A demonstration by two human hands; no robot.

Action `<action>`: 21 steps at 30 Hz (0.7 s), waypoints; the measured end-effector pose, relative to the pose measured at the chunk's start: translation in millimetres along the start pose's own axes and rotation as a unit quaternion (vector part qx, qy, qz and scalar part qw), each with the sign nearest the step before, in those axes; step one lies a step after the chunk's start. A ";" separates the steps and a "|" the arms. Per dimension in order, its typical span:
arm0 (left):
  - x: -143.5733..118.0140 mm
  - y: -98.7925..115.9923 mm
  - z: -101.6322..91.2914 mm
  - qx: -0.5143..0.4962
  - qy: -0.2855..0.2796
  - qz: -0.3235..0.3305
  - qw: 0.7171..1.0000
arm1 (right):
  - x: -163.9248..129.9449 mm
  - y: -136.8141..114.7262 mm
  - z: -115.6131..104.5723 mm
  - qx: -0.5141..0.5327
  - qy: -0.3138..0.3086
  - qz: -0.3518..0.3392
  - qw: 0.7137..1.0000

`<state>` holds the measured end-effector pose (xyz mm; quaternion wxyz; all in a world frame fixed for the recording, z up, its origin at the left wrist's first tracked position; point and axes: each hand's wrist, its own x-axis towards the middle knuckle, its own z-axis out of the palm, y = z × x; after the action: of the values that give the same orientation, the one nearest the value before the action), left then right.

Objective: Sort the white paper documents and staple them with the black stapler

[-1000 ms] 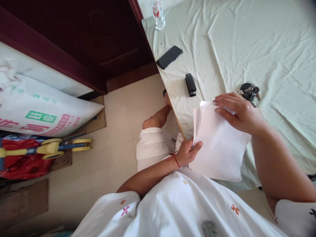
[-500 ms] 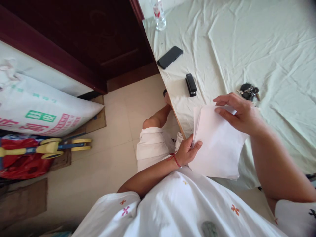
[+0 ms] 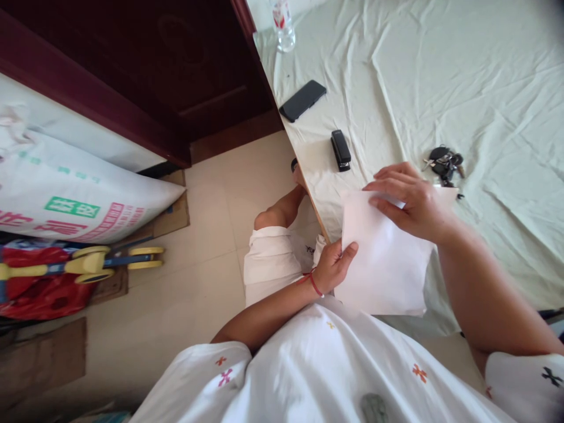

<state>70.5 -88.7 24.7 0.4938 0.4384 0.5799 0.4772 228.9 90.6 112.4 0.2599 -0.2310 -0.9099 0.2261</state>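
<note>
Gripping a paper stack (image 3: 383, 264), both hands (image 3: 335, 267) (image 3: 408, 200), lower fingers hidden beneath sheets.

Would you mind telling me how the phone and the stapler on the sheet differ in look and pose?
The phone is flat, thin and wide; the stapler is narrower and thicker. The phone lies slantwise near the table edge, farther from the hands; the stapler points roughly toward the paper, nearer the right hand. Both are black, lie on the pale sheet, and no hand touches them.
</note>
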 end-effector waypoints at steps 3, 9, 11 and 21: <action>8.5 0.5 -10.5 -0.074 0.032 -0.016 0.997 | -15.4 6.9 2.6 -0.100 0.097 0.065 0.988; 37.6 10.5 -43.8 -0.161 0.077 0.057 0.982 | -60.2 38.8 20.0 0.195 0.143 0.270 0.932; 49.3 17.7 -50.5 -0.139 0.065 0.097 0.983 | -66.7 41.4 25.4 0.344 0.108 0.323 0.875; 87.9 59.4 -67.6 -0.028 -0.043 0.165 0.985 | -47.4 34.0 -6.7 0.298 0.148 0.272 0.903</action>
<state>-5.5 -1.3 73.6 0.4451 0.5341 0.4641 0.5489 278.9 94.0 82.0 0.3767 -0.4122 -0.6530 0.5117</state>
